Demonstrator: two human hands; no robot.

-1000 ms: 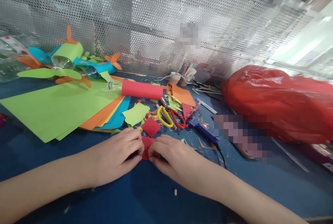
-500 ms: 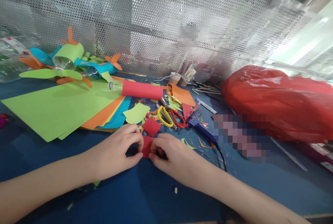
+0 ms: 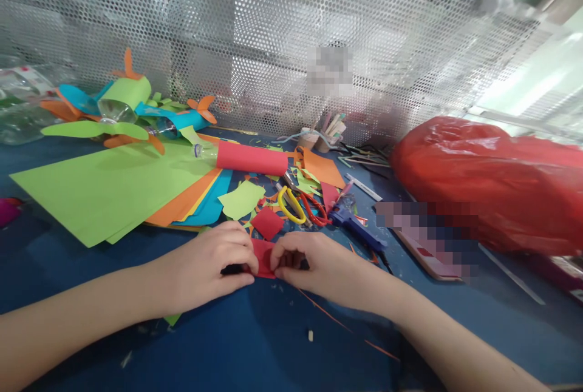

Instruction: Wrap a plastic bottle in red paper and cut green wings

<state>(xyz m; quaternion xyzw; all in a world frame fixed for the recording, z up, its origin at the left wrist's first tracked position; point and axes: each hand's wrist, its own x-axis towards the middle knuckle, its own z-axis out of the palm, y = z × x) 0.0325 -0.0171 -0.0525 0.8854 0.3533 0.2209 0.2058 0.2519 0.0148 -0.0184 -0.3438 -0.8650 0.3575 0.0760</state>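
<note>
Between my two hands, low over the blue table, is a small piece of red paper (image 3: 265, 260). My left hand (image 3: 218, 264) pinches its left end, thumb below and fingers curled over. At the right end my right hand (image 3: 303, 264) pinches the paper between thumb and fingertips. Just beyond lies another red paper square (image 3: 267, 223), flat on the table. Yellow-handled scissors (image 3: 291, 205) and red-handled scissors (image 3: 316, 210) rest behind it, beside a blue glue gun (image 3: 357, 228). A plastic bottle wrapped in red paper (image 3: 252, 158) lies farther back.
Green sheets (image 3: 104, 192) over orange and blue ones spread at the left. Paper-and-bottle planes (image 3: 122, 101) stand behind them. To the right are a phone (image 3: 428, 252) and a large red plastic bag (image 3: 492, 179). A perforated metal panel (image 3: 273, 34) closes off the back.
My right hand has shifted slightly right along the red paper. Thin orange strips now show on the table near my right forearm. The whole view has shifted a little.
</note>
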